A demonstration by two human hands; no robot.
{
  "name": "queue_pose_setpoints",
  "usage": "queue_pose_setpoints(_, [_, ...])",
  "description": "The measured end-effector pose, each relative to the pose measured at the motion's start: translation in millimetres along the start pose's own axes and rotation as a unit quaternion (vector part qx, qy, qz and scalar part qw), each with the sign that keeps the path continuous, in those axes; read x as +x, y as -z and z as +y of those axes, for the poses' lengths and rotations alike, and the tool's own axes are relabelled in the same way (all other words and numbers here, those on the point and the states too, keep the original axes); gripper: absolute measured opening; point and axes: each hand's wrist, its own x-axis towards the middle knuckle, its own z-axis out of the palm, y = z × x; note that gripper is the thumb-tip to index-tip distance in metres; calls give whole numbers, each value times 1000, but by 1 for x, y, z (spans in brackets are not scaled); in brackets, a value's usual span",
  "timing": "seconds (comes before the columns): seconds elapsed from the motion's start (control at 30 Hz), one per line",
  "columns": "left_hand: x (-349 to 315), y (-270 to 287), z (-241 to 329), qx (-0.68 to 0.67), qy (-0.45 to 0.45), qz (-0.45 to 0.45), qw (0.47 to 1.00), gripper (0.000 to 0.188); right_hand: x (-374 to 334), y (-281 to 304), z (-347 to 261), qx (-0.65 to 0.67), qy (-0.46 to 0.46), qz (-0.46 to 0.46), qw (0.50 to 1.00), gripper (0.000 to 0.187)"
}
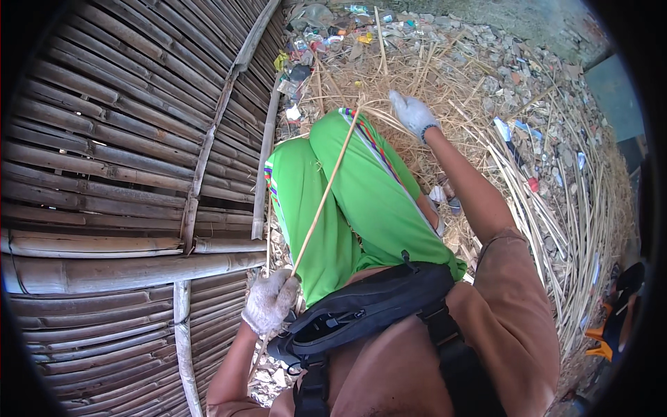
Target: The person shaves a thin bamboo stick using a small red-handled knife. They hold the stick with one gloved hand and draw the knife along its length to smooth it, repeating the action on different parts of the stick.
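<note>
A bamboo wall (125, 146) flanks the littered ground (479, 52) I see remotely. My left hand (272, 300) has its grip clasped round a thin stick (325, 194), which slants across the green trousers (295, 194) to the knees; my right hand (413, 116) looks unclasped, fingers extended. I judge the stick light, springy, splintery, best held near its middle.
</note>
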Motion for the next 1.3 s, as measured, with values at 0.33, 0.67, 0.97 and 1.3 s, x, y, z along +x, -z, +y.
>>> queue_pose_setpoints(0.33, [87,-5,19,120,-65,-13,990,42,-5,22,-54,233,11,-153,960,53])
queue_pose_setpoints(0.67, [303,-17,116,-300,-54,54,951,33,8,56,-66,73,174,135,973,65])
queue_pose_setpoints(0.97, [315,-3,132,-342,-50,25,938,26,-64,23,-67,1,249,61,967,49])
queue_pose_setpoints(1.3, [292,-9,150,-291,-37,16,956,29,0,35,-68,-66,216,102,969,53])
